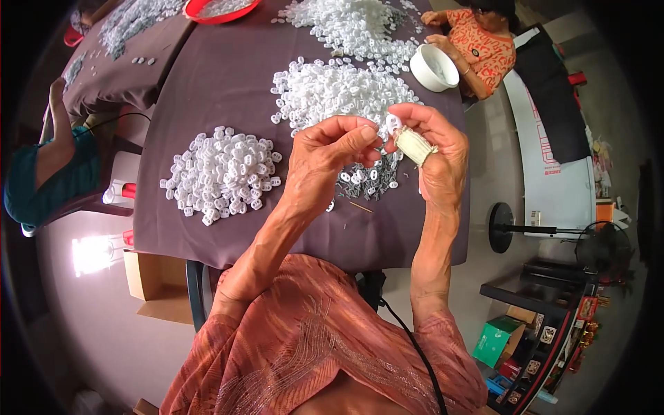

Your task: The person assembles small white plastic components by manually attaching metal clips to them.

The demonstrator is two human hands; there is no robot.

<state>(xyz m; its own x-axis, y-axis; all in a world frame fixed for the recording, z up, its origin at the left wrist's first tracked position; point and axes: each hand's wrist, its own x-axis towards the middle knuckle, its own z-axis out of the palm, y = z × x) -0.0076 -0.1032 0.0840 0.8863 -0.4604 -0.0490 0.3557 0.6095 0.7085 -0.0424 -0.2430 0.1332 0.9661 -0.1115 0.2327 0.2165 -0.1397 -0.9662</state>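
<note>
Both hands are raised over the near part of a cloth-covered table. In my right hand (446, 149) lies a short pale-yellow cylinder (415, 146) that looks wrapped, held between thumb and fingers. A small white plastic piece with holes (393, 124) sits at its upper end, by the index fingertip. My left hand (325, 149) is closed in a pinch close to that piece; whatever is between its fingertips is too small to tell. Beneath the hands lies a heap of small grey slivers (370, 181) with some white pieces among them.
A pile of white pieces (221, 173) lies at the left, a bigger pile (332, 90) beyond my hands. A white bowl (434, 68) stands near a person in an orange patterned top (477, 48). A red tray (221, 15) is at the far edge. A thin stick (361, 207) lies nearby.
</note>
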